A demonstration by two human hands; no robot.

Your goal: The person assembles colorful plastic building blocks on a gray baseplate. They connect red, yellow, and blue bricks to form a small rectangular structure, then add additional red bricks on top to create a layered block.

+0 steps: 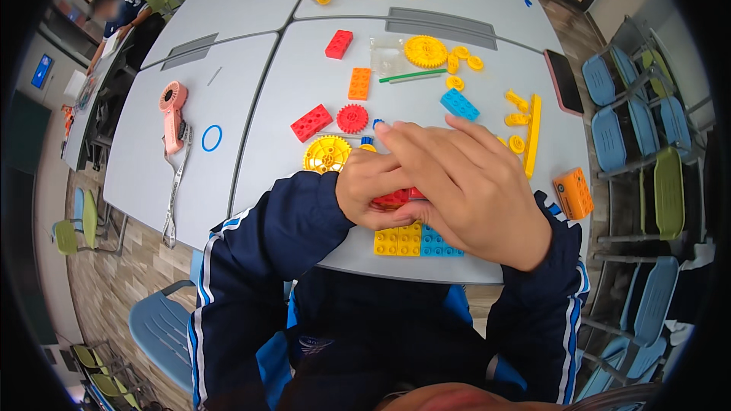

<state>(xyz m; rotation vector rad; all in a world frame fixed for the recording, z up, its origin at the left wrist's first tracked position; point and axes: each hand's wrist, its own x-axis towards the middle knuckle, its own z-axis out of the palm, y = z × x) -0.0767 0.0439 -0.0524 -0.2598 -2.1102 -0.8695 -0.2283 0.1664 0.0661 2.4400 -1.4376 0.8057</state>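
Observation:
Near the table's front edge, a red building piece shows partly between my two hands. My left hand is closed around it, fingers curled. From the right, my right hand reaches over it, its long fingers laid across the top and its thumb underneath against the piece; most of the piece is hidden. Just below my hands lies a plate of yellow bricks and blue bricks, partly covered by my right hand. A yellow gear wheel sits beside my left hand, with a red gear beyond it.
Farther out lie a red brick, an orange brick, a blue brick and a large yellow gear. At right are a yellow beam, an orange box and a phone. A pink handheld fan lies left.

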